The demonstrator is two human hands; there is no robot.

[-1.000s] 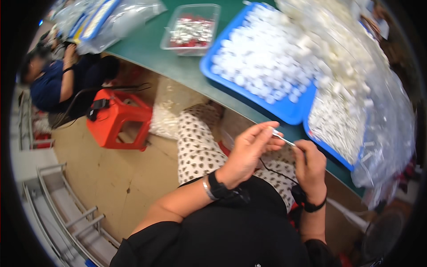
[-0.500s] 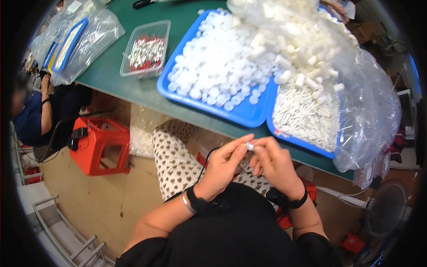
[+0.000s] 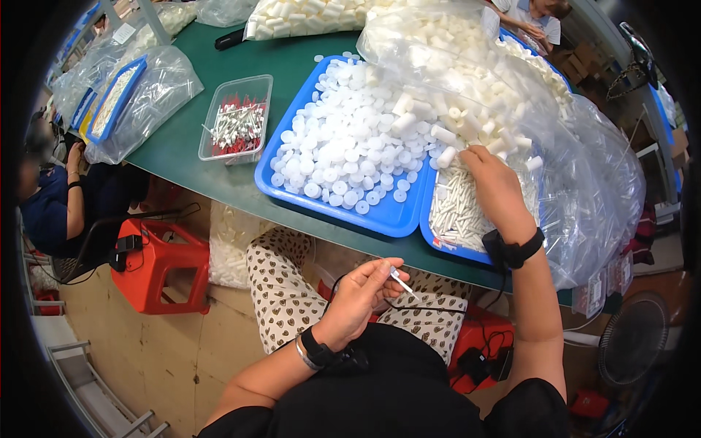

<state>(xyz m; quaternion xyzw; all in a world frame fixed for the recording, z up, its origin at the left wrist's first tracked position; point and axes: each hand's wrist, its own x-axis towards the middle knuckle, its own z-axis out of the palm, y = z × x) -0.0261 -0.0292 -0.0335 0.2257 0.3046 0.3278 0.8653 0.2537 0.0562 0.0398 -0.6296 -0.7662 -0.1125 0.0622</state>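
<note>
My left hand (image 3: 359,298) is in front of the table edge over my lap, closed in a pinch. Between thumb and fingers it holds a thin white pin (image 3: 406,284), which slants down to the right; its upper end is partly covered by the fingers. My right hand (image 3: 496,186) reaches over the blue tray of small white pins (image 3: 456,208). Its bent fingers are pressed together among white cylinders (image 3: 447,157) at the tray's far side. The fingertips point down, and whatever they grip is hidden.
Left of the pins, a blue tray (image 3: 394,221) holds translucent white discs. A clear tub (image 3: 235,120) contains red and white pins. A big plastic bag (image 3: 595,175) of cylinders spreads at the right. A red stool (image 3: 164,266) and a seated person (image 3: 47,208) are at the left.
My right hand has left my left hand and moved forward to the right, over the pin tray. The left hand is slightly lower, with the white pin now showing. The view has shifted a little.
</note>
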